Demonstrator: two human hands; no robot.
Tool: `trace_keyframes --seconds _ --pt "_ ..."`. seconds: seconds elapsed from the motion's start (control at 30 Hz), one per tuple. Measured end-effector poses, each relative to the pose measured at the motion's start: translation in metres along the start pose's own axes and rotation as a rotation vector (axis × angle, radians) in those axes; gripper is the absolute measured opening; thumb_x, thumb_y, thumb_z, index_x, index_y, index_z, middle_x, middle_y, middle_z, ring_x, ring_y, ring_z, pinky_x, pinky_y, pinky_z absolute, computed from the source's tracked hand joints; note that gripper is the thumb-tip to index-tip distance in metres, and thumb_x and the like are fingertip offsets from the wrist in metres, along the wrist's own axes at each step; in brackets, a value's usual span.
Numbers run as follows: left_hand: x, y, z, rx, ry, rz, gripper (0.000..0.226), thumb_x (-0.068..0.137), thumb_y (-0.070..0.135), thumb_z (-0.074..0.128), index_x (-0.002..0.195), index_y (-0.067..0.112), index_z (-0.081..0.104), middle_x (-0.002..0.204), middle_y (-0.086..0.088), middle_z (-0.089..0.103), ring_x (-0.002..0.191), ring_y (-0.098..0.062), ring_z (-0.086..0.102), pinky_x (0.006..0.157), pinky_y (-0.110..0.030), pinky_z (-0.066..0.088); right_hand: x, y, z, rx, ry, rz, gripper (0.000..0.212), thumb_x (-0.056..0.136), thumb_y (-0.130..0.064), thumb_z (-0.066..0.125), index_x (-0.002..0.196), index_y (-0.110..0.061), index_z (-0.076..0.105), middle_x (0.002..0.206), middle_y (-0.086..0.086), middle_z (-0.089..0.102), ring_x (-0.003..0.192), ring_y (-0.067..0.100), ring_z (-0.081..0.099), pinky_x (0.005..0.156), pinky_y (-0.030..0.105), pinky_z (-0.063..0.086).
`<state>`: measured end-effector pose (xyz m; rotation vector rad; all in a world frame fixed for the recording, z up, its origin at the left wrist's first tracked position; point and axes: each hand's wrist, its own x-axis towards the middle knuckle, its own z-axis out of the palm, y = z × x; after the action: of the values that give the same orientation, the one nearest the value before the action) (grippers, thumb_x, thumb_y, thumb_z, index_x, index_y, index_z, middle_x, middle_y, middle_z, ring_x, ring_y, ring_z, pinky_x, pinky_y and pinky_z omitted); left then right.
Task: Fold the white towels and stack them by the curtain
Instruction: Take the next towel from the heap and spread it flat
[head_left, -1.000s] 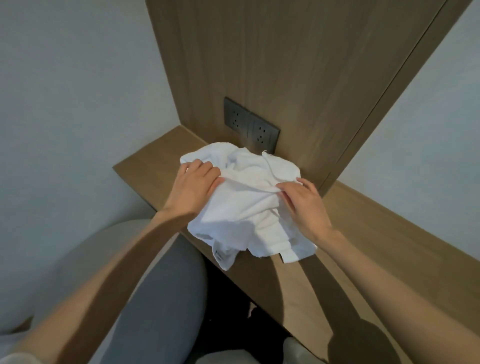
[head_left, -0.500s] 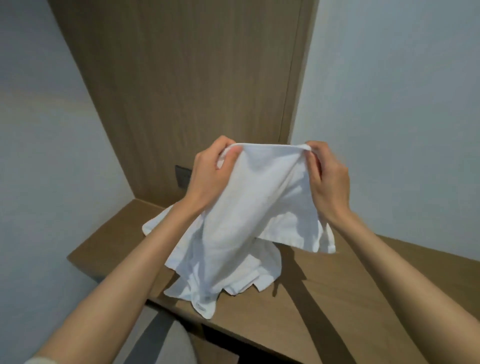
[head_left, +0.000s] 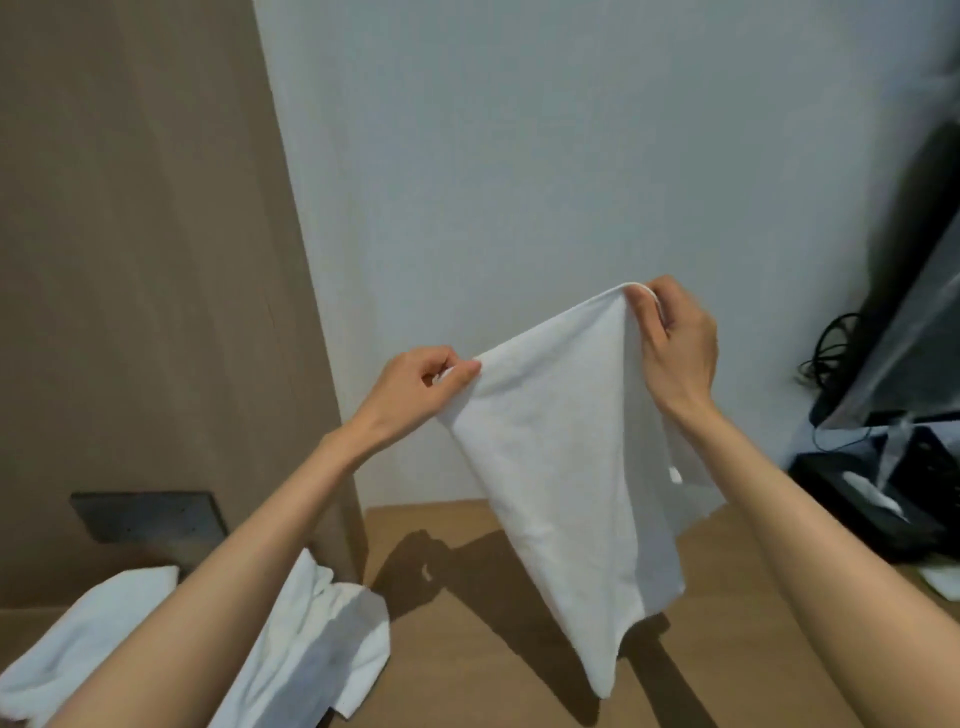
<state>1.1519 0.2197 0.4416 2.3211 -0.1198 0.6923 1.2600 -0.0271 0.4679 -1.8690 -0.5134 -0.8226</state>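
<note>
A white towel (head_left: 561, 467) hangs in the air above the wooden desk (head_left: 467, 649), its lowest corner just over the desk top. My left hand (head_left: 415, 387) pinches one top corner and my right hand (head_left: 672, 343) pinches the other, held higher. More white towels (head_left: 311, 644) lie crumpled on the desk at the lower left, partly hidden by my left forearm.
A wood wall panel with a dark socket plate (head_left: 148, 514) rises at the left. At the right stand a black tissue box (head_left: 872, 499), black cables (head_left: 831, 348) and a sheer curtain (head_left: 914, 312) over a dark surface. A white wall is straight ahead.
I have lifted one towel off the pile and carried it right, spreading its top edge between both hands. The view has swung right, leaving the remaining towels at the lower left.
</note>
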Motion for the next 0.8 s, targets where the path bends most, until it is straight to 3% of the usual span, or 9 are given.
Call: trace_keyframes --seconds 0.13,0.2,0.3,0.4,0.47,0.57,0.7,0.8 --pt "0.032 -0.007 0.066 0.103 -0.125 0.012 0.047 0.077 0.067 0.045 0.056 0.025 0.047 0.055 0.013 0.047 0.060 0.000 0.045 0.055 -0.017 0.032 0.033 0.055 -0.023 0.078 0.046 0.048 0.034 0.097 -0.036 0.048 0.065 -0.028 0.040 0.060 -0.011 0.042 0.058 0.006 0.035 0.055 0.025 0.026" --pt "0.044 -0.014 0.097 0.131 -0.121 -0.012 0.046 0.079 0.065 0.047 0.053 0.027 0.043 0.056 0.014 0.049 0.059 -0.001 0.046 0.056 -0.018 0.032 0.045 0.086 -0.033 0.089 0.026 0.063 0.031 0.096 -0.037 0.049 0.070 -0.020 0.048 0.059 -0.008 0.043 0.056 0.004 0.035 0.053 0.021 0.027" --pt "0.056 -0.032 0.133 0.203 -0.095 -0.088 0.047 0.089 0.048 0.057 0.052 0.025 0.040 0.050 0.005 0.044 0.055 -0.009 0.045 0.052 -0.024 0.030 0.056 0.131 -0.054 0.086 -0.010 0.086 0.032 0.096 -0.037 0.050 0.069 -0.019 0.046 0.058 -0.011 0.042 0.054 0.002 0.036 0.054 0.018 0.029" --pt "0.059 -0.052 0.153 0.253 -0.083 -0.162 0.041 0.096 0.029 0.055 0.057 0.023 0.043 0.056 0.001 0.045 0.060 -0.021 0.047 0.055 -0.034 0.028 0.066 0.170 -0.075 0.091 -0.034 0.110 0.038 0.095 -0.035 0.052 0.064 -0.022 0.037 0.056 -0.008 0.035 0.054 0.003 0.031 0.055 0.024 0.025" --pt "0.060 -0.062 0.164 0.235 -0.044 -0.282 0.031 0.097 0.023 0.052 0.067 0.015 0.052 0.068 -0.004 0.050 0.070 -0.026 0.051 0.060 -0.033 0.030 0.070 0.194 -0.084 -0.002 -0.120 0.110 0.039 0.094 -0.038 0.055 0.063 -0.018 0.041 0.057 -0.003 0.037 0.055 0.006 0.033 0.054 0.027 0.025" --pt "0.062 -0.070 0.171 0.084 0.127 -0.492 0.030 0.097 0.023 0.051 0.068 0.020 0.051 0.066 0.000 0.051 0.068 -0.022 0.047 0.056 -0.028 0.031 0.067 0.225 -0.091 -0.316 -0.328 0.020 0.043 0.089 -0.048 0.058 0.072 -0.009 0.056 0.063 0.002 0.054 0.060 0.017 0.047 0.051 0.023 0.027" --pt "0.079 -0.064 0.154 0.221 0.191 -0.408 0.016 0.087 0.027 0.067 0.078 0.017 0.060 0.072 -0.001 0.061 0.072 -0.022 0.055 0.060 -0.032 0.035 0.076 0.249 -0.094 -0.521 -0.522 -0.007 0.053 0.078 -0.055 0.067 0.077 -0.003 0.059 0.069 0.008 0.059 0.064 0.025 0.050 0.046 0.026 0.022" --pt "0.106 -0.056 0.142 0.404 0.202 -0.304 0.020 0.086 0.029 0.069 0.081 0.010 0.064 0.076 -0.010 0.064 0.079 -0.030 0.060 0.068 -0.035 0.034 0.097 0.252 -0.085 -0.622 -0.534 -0.007 0.043 0.080 -0.048 0.070 0.084 -0.007 0.059 0.085 0.011 0.065 0.078 0.029 0.057 0.050 0.033 0.020"
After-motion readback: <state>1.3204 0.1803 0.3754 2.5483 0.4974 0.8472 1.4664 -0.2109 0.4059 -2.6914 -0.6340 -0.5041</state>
